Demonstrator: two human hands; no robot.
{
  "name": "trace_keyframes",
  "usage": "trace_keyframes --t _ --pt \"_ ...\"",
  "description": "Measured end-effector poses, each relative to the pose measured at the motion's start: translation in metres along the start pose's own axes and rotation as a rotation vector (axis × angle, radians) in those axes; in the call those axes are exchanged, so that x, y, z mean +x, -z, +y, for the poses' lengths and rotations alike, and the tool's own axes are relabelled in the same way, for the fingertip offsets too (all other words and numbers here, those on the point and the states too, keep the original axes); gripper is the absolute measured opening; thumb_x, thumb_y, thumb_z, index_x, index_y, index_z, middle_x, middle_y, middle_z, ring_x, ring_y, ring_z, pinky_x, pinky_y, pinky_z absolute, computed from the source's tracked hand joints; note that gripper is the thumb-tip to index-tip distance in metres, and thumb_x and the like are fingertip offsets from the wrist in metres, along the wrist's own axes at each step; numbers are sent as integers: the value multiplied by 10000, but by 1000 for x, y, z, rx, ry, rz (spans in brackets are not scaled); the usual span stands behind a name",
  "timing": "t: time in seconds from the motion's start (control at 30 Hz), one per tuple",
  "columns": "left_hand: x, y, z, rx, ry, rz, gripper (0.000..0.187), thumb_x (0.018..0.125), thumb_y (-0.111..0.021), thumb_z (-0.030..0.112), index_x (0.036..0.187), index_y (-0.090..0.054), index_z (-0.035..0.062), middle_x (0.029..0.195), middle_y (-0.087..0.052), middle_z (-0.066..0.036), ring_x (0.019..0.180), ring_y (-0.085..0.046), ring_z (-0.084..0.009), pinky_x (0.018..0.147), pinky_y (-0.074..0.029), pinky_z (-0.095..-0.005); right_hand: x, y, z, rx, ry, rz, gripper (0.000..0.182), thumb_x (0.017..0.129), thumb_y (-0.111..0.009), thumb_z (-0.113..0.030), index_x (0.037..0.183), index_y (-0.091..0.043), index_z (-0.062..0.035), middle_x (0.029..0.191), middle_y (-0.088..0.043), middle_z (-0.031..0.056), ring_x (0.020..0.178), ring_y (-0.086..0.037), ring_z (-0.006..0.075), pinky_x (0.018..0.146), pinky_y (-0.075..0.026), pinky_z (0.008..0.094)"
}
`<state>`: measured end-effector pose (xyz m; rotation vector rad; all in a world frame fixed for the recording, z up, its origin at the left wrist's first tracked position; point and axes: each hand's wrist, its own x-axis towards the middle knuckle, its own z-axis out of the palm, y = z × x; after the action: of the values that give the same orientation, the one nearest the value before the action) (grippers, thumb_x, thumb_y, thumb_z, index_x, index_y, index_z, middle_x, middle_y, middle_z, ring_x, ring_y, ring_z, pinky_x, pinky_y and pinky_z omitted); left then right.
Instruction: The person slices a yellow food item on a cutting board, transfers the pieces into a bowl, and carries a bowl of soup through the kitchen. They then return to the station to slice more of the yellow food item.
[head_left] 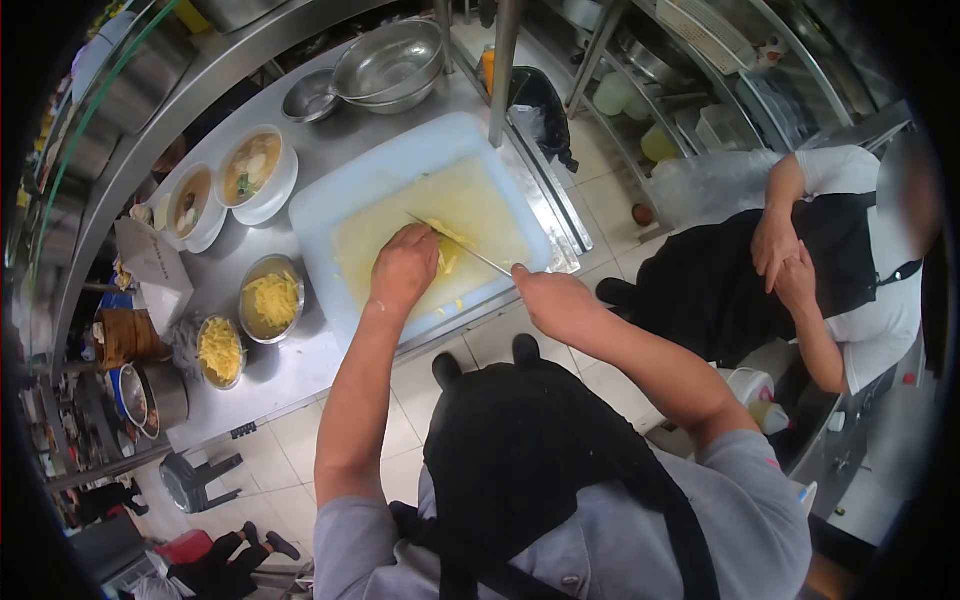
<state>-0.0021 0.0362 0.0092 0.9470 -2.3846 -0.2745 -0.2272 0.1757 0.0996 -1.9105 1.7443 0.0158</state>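
Note:
My right hand [553,300] is closed round the handle of a kitchen knife [480,256], whose blade points to the upper left. The blade lies across a piece of yellow food [450,250] on a large, pale cutting board [480,140]. The left hand [407,262] rests with curled fingers on that food, close beside the blade; its fingertips are partly hidden. A few yellow scraps lie near the board's front edge. To the left stand a metal bowl of yellow strips [272,301] and a smaller container of the same strips [220,351].
Two white bowls of soup, one nearer [259,174] and one further left [191,208], stand left of the board. Metal bowls [388,65] sit at the back. A person in a black apron [745,270] stands at the right, hands together. A dark stool [190,482] is on the floor.

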Motion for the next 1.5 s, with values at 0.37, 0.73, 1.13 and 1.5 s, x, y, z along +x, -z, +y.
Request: trace_keyframes --t 0.37,0.73,1.13,1.5 --pt "0 5 1 -10 2 -5 35 856 -690 56 842 -704 27 1002 -713 -105 955 -689 -302 822 -590 -411 -10 2 -2 -9 -19 -2 294 849 -542 76 1141 -516 59 896 -701 246 924 -699 450 790 -557 540" --pt "-2 6 1 -19 -33 64 27 854 -698 25 878 -711 19 986 -715 -130 964 -699 -325 823 -589 -419 -2 0 -2 -15 15 24 336 850 -554 63 1184 -527 55 910 -705 241 911 -703 441 787 -560 529" --pt "-7 7 -1 -2 -23 30 43 868 -683 52 875 -716 25 1023 -726 -101 1029 -695 -292 874 -590 -403 -5 7 -7 -36 4 -31 314 843 -567 60 1154 -527 56 878 -707 241 890 -708 436 776 -566 525" --pt "-7 8 1 16 -35 36 59 860 -706 39 911 -730 26 1043 -733 -130 1030 -700 -323 880 -590 -408 2 -1 -1 -25 46 -27 383 863 -533 39 1242 -518 84 840 -693 257 820 -699 457 727 -549 547"
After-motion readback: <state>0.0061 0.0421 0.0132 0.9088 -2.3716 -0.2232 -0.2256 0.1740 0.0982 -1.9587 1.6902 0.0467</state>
